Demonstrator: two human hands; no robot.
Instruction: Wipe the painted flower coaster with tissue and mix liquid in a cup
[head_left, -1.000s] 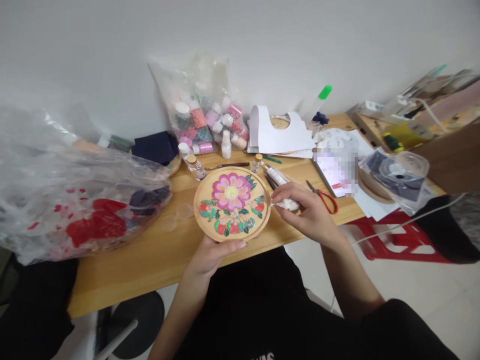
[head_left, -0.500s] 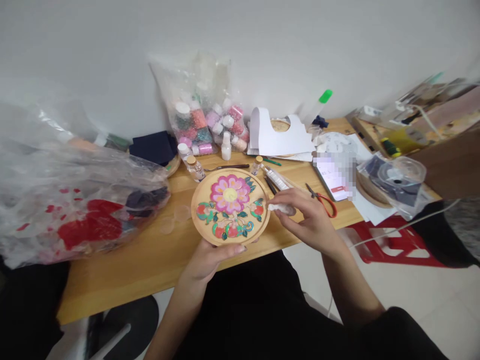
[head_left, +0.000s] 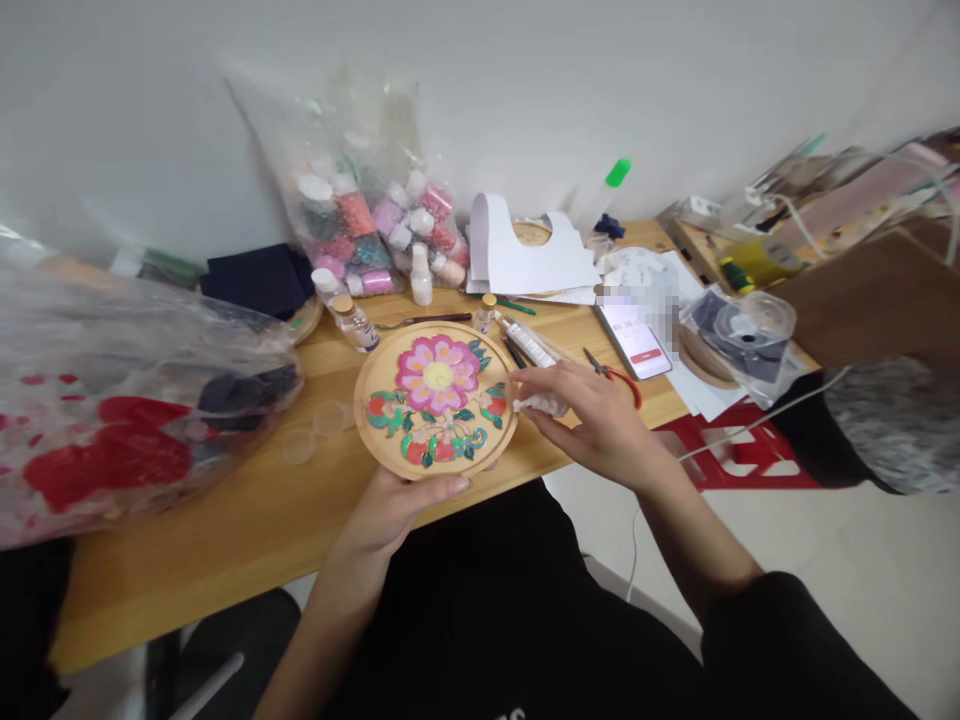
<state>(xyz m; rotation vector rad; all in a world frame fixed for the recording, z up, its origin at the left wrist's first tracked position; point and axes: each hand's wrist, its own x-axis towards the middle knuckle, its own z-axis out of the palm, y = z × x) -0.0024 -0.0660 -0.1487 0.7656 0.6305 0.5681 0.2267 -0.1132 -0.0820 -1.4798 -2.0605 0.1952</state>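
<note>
A round wooden plate with a raised rim is tilted up towards me. It bears a pink flower with a yellow centre, above green leaves and red fruit shapes. My left hand grips its lower edge, thumb on the front and fingers mostly hidden behind. At the plate's right edge, my right hand pinches a crumpled white tissue between thumb and fingers. Just beyond that hand lie a white tube and red-handled pliers.
Corked glass bottles and a white dropper bottle stand behind the plate. Bags of coloured jars lean on the wall. A phone lies to the right, near a bagged spool. A large plastic bag covers the left side.
The view has swung right, so everything on the table sits further left. My right hand has turned flatter over the tissue, beside the plate's rim. My left hand keeps its grip.
</note>
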